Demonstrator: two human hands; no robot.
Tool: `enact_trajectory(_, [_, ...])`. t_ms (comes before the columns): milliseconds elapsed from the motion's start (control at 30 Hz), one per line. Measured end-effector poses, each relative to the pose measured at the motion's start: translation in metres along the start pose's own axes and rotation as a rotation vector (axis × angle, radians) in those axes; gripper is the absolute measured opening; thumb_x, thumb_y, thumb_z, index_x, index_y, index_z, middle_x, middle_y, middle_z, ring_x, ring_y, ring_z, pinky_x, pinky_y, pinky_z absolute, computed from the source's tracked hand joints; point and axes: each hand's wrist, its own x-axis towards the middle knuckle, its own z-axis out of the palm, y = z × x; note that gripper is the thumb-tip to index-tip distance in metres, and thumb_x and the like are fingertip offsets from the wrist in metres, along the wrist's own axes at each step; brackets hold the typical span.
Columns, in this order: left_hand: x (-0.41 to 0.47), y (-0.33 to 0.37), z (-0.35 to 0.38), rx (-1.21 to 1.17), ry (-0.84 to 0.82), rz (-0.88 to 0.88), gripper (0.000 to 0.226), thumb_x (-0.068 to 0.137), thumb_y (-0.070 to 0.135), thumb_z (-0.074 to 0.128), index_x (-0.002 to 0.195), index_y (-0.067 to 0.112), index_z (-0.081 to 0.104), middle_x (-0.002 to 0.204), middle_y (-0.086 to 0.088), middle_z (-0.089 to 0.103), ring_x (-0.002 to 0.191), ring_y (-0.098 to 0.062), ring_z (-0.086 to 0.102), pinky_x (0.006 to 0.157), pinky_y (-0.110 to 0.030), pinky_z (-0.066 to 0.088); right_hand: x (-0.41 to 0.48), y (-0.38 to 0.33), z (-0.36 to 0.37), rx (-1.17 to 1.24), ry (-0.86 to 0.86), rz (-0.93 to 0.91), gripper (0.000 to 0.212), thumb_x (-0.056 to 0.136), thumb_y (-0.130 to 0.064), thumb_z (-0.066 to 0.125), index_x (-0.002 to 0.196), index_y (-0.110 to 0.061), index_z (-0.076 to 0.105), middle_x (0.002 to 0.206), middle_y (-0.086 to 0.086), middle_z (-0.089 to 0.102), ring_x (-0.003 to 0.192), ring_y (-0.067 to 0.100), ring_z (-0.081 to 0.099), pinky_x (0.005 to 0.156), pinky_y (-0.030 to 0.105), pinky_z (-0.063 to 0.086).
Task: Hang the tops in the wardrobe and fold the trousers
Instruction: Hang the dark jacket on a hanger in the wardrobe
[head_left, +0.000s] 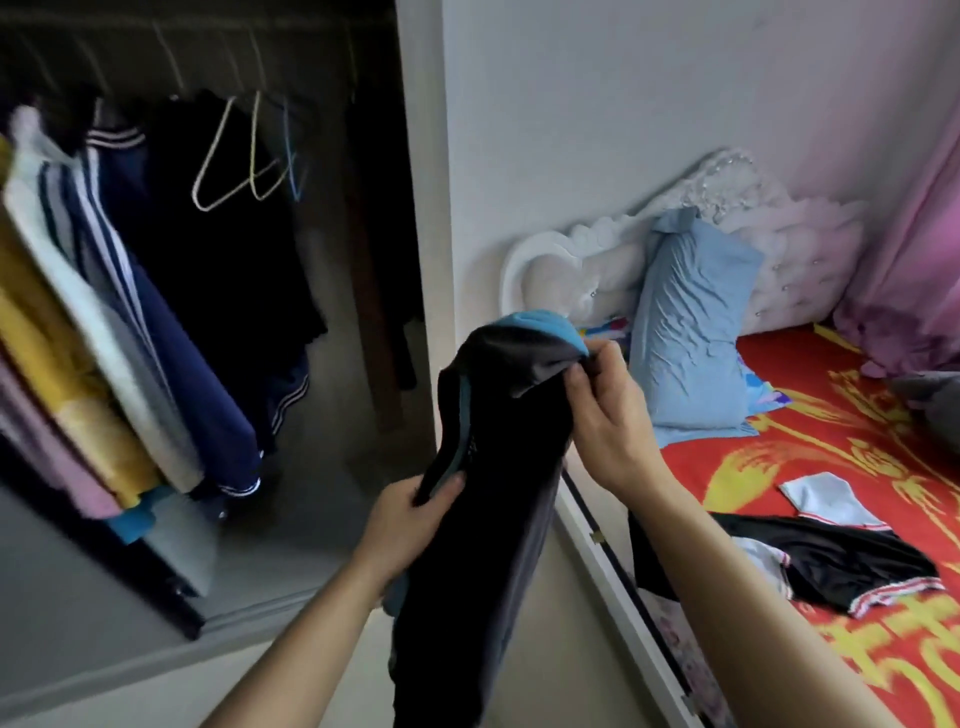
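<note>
Between the open wardrobe (418, 208) and the bed (831, 426), a dark garment (493, 519) is held upright in both hands. Its top edge is pinched between the thumb and curled fingers of the right hand (605, 415). Its lower side edge is gripped by the left hand (410, 519), with the thumb laid on the front. The fabric is smooth and black-grey, and a light blue lining is exposed at the top fold. Whether it is a top or trousers cannot be told.

To the left, the wardrobe rail is loaded with hung clothes: a navy jacket (156, 312) with white stripes, then white, yellow and pink items. Bare wire hangers (208, 161) are hung just beside them.

To the right, the bed is covered by a red sheet printed with large yellow characters, too blurred to be read. A black garment with red-and-white striped hems (831, 561) and a pale folded cloth (826, 499) are laid on it. A creased light blue pillow (691, 332) is propped against a padded white headboard (571, 260).
</note>
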Motion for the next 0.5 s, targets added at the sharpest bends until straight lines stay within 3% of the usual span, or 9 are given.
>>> enact_trajectory(67, [0.005,-0.002,-0.027,0.477,0.163,0.023,0.051,0.095,0.063,0.045,0.063,0.024,0.056,0.075,0.002,0.066,0.075,-0.02,0.066,0.06,-0.032,0.042,0.002,0.001,0.025,-0.025,0.01,0.019,0.007,0.103,-0.015,0.049,0.108,-0.013,0.052,0.086,-0.006,0.064,0.075,0.001,0.058,0.069,0.02,0.042])
enact_trajectory(133, [0.01,0.001,-0.06,0.653,0.335,0.022,0.046,0.101,0.056,0.034,0.071,0.025,0.051,0.08,-0.008,0.066,0.082,-0.034,0.066,0.064,-0.036,0.046,0.006,0.007,0.049,-0.032,0.009,0.048,0.003,0.103,-0.018,0.049,0.106,-0.016,0.05,0.088,-0.001,0.064,0.079,0.009,0.06,0.069,0.025,0.042])
enact_trajectory(233, [0.02,0.015,-0.111,0.548,0.581,0.177,0.042,0.103,0.043,0.036,0.084,0.011,0.057,0.069,-0.011,0.062,0.071,-0.038,0.064,0.061,-0.042,0.048,0.018,0.02,0.087,-0.038,-0.003,0.082,0.01,0.101,-0.023,0.051,0.096,-0.03,0.045,0.085,-0.006,0.061,0.078,-0.003,0.058,0.064,0.013,0.037])
enact_trajectory(300, [0.031,0.031,-0.138,0.443,0.654,0.261,0.039,0.103,0.036,0.042,0.084,0.005,0.057,0.065,-0.014,0.06,0.063,-0.035,0.059,0.059,-0.047,0.045,0.028,0.026,0.114,-0.066,-0.064,0.11,0.013,0.096,-0.021,0.054,0.097,-0.031,0.045,0.088,-0.005,0.063,0.084,0.007,0.06,0.07,0.021,0.042])
enact_trajectory(400, [0.048,0.053,-0.164,0.38,0.533,0.311,0.034,0.103,0.032,0.047,0.082,0.007,0.057,0.067,-0.016,0.059,0.061,-0.031,0.057,0.061,-0.049,0.044,0.044,0.025,0.157,-0.025,-0.221,0.097,0.022,0.087,-0.032,0.053,0.108,-0.03,0.047,0.105,-0.013,0.058,0.102,0.007,0.055,0.084,0.009,0.04])
enact_trajectory(500, [0.065,0.073,-0.181,0.262,0.447,0.33,0.021,0.101,0.025,0.054,0.084,0.017,0.064,0.074,-0.006,0.064,0.072,-0.026,0.062,0.065,-0.04,0.047,0.068,0.01,0.194,0.084,-0.34,-0.016,0.058,0.088,-0.063,0.054,0.135,-0.034,0.036,0.13,-0.017,0.046,0.123,-0.004,0.043,0.101,0.014,0.035])
